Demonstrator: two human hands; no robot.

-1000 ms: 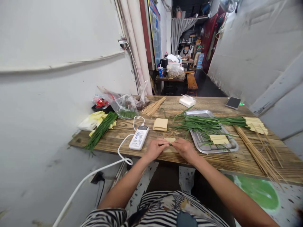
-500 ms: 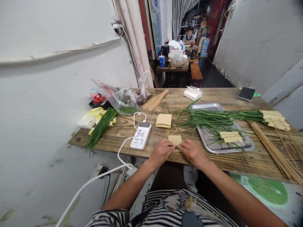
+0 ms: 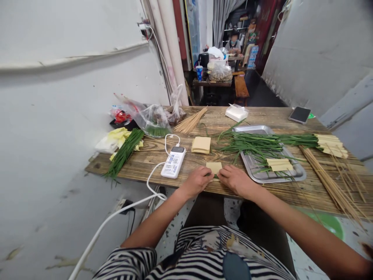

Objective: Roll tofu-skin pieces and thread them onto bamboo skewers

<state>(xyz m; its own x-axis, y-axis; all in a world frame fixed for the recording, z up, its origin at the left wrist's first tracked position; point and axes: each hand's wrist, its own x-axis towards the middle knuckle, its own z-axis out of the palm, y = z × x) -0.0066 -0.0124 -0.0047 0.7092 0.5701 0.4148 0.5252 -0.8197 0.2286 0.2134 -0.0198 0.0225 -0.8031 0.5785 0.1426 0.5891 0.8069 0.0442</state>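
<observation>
Passage: desk (image 3: pixel 217 116) between fanned sticks (image 3: pixel 190 121) and white packet (image 3: pixel 236 113). Obstacles: power bank (image 3: pixel 173 163), left; metal tray (image 3: pixel 253 168), right; sheet stack (image 3: pixel 201 144), ahead.

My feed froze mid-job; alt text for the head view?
Left hand and right hand hold a green strip at the near edge of a pale sheet on a wooden table. A sheet stack lies beyond; a tray bearing green stalks sits right.

Cream sheet (image 3: pixel 214 167), green stalks (image 3: pixel 253 142), striped shirt (image 3: pixel 186 260)

No readable text — the blue print (image 3: pixel 171 165) on the white power bank (image 3: pixel 175 161) is too blurred
</observation>
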